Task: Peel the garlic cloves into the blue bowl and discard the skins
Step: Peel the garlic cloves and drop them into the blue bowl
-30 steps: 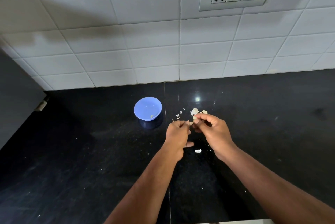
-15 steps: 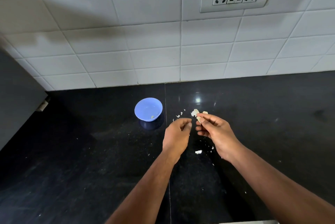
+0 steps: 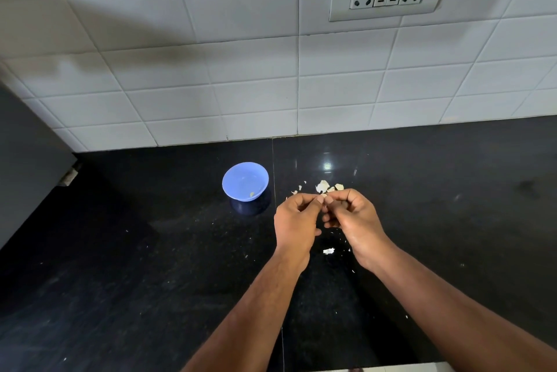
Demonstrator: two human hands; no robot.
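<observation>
I have both hands raised together over the black polished stone counter (image 3: 422,191), my left hand (image 3: 297,221) and right hand (image 3: 351,216) meeting at the fingertips, pinched on a small pale garlic clove (image 3: 324,195) that barely shows between them. The small round blue plastic bowl (image 3: 245,180) sits well to the left with one peeled piece inside; loose papery white skins (image 3: 323,186) lie just beyond my knuckles. My worry is the clove slipping from so fine a pinch and skidding across the glossy counter, or skin flakes drifting into the bowl. I cannot tell how much skin remains on it, since my fingers cover nearly all of it.
</observation>
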